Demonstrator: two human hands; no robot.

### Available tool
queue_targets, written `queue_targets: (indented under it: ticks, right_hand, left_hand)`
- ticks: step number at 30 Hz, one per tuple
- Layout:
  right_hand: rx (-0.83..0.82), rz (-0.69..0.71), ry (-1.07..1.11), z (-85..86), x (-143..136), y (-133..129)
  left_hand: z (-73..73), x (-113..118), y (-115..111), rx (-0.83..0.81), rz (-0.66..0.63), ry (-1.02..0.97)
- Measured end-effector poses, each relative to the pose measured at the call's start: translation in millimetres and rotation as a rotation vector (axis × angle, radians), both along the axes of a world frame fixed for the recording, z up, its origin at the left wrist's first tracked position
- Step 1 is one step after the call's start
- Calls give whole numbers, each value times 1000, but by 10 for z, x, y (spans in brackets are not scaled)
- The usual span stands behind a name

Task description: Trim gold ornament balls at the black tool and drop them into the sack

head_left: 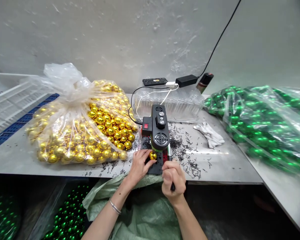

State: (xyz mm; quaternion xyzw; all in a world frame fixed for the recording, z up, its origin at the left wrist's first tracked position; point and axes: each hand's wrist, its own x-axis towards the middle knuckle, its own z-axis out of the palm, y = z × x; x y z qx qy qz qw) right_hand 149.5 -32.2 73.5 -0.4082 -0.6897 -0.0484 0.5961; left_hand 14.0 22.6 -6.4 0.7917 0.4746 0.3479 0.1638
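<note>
A shiny gold ball (153, 155) sits under the head of a small black machine (160, 128) with round vents, buttons and a red switch. My left hand (140, 164) pinches this ball between thumb and fingers from the left. On the machine's right side, my right hand (174, 179) is wrapped around a black lever handle (173, 187), whose end pokes out below the fist. The machine's black base (155, 169) lies partly between my hands near the table's front edge.
At left stands a clear bag of gold balls (80, 146); at right, a bag of green balls (260, 123). Behind the machine are clear plastic trays (187, 103) with a black power adapter (187, 80) on top. A white glove (209, 134) and black scraps (182, 150) lie on the table.
</note>
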Motion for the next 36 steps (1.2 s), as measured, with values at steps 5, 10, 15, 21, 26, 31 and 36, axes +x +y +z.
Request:
queue_targets:
  ticks: [5,10,15,21,26,31,36]
  right_hand:
    - [120,-42,27,-318,-10,95]
    - [127,-14,-44,-425,28,141]
    - [90,-33,-38,-266,29,85]
    - [-21,-42,113,292,-12,55]
    - [-23,-35,105,355,-20,44]
    - [-11,-24,106,245,-47,34]
    - [5,-11,80,275,-38,39]
  left_hand:
    - [-20,9,3,17,1,-8]
    - [-16,14,-12,24,2,-17]
    - [-12,32,30,46,-10,-53]
    - [75,-78,-208,4,-87,-99]
    - [312,-391,-488,35,-178,32]
    - [584,-517,19,67,213,302]
    - [643,-469,463,-176,249,625]
